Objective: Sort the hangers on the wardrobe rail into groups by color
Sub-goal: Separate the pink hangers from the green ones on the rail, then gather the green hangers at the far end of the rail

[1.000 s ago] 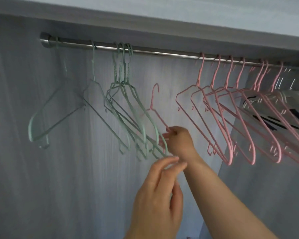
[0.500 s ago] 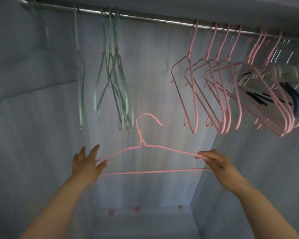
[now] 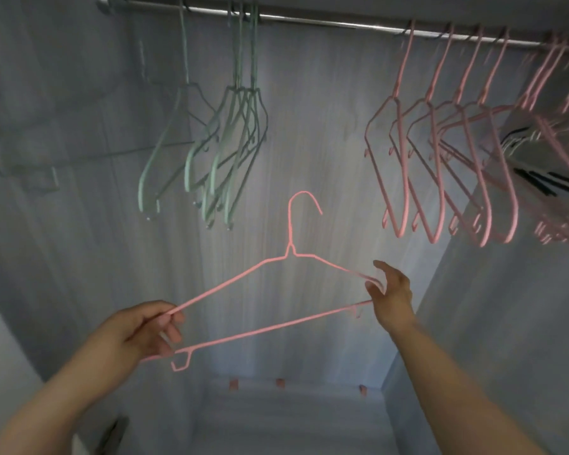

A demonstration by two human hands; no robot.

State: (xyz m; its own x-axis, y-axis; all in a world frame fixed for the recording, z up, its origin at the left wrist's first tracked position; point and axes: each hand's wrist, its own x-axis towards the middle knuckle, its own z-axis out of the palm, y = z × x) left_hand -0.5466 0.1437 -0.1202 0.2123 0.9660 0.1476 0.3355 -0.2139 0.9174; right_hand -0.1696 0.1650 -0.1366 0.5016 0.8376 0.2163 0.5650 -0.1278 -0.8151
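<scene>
A loose pink wire hanger is off the rail, tilted down to the left, hook upward. My left hand pinches its left end. My right hand is at its right end with the fingers spread, touching the wire near the tip. On the metal rail, several green hangers hang in a bunch at the left. Several pink hangers hang at the right. A wide gap on the rail separates the two groups.
Grey wardrobe back panel and side walls close in the space. White and dark hangers crowd the far right end of the rail. Small pink pegs show along the lower back edge.
My left hand has closed on the hanger's left end and pulled it lower, so the hanger now tilts. My right hand's fingers have spread open at the right end.
</scene>
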